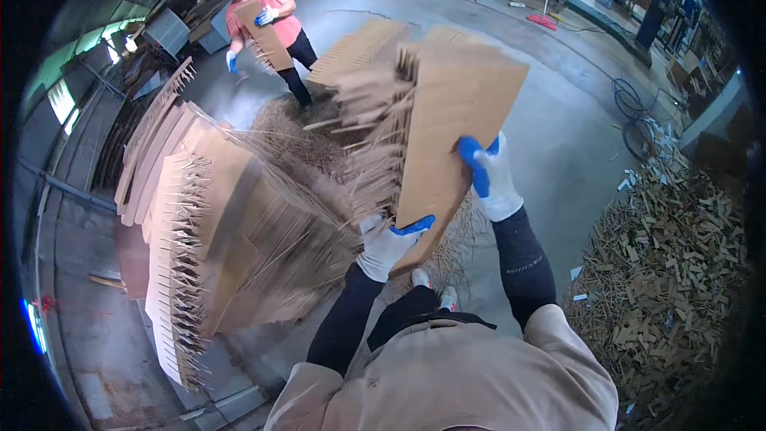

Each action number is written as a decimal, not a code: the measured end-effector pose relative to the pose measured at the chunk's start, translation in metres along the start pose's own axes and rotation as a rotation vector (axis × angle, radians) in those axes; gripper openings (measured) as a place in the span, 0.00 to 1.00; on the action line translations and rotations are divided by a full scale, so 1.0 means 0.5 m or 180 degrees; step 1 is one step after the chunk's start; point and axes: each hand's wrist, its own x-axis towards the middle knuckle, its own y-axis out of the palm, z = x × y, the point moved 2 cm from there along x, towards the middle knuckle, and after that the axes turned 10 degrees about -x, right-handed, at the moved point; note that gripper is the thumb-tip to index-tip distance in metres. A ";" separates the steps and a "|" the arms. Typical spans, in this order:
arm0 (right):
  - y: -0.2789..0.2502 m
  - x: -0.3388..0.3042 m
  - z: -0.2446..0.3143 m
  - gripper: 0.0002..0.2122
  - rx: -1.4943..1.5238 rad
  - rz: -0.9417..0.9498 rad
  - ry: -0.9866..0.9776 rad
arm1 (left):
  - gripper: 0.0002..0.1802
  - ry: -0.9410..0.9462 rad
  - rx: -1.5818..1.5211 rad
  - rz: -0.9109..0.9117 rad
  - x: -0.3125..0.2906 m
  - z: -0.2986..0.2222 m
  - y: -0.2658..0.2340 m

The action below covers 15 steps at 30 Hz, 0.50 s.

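A stack of brown cardboard sheets is held up in front of me, tilted, with a ragged fringe of thin cardboard strips along its left side. The strips are smeared by motion. My left hand, in a white glove with blue on the palm side, grips the lower left corner, thumb on the near face. On the right edge, my right hand wears a similar glove and is closed on the stack with its thumb in front. The fingers behind the cardboard are hidden.
To my left leans a large pile of fringed cardboard sheets. Ahead, a person holds another fringed piece near more stacked cardboard. Strip scraps litter the floor. A scrap heap and a coiled blue hose lie right.
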 end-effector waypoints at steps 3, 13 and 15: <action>0.037 -0.028 -0.004 0.28 -0.0380 -0.0198 0.0046 | 0.27 -0.0275 -0.1051 -0.0327 -0.004 0.080 0.015; -0.049 -0.063 -0.105 0.32 -0.0984 -0.0948 0.0204 | 0.63 0.1302 0.0892 -0.1134 0.069 -0.051 -0.145; -0.067 -0.102 -0.149 0.35 -0.1049 -0.0583 -0.0052 | 0.63 0.1427 0.0373 -0.0977 0.112 -0.061 -0.130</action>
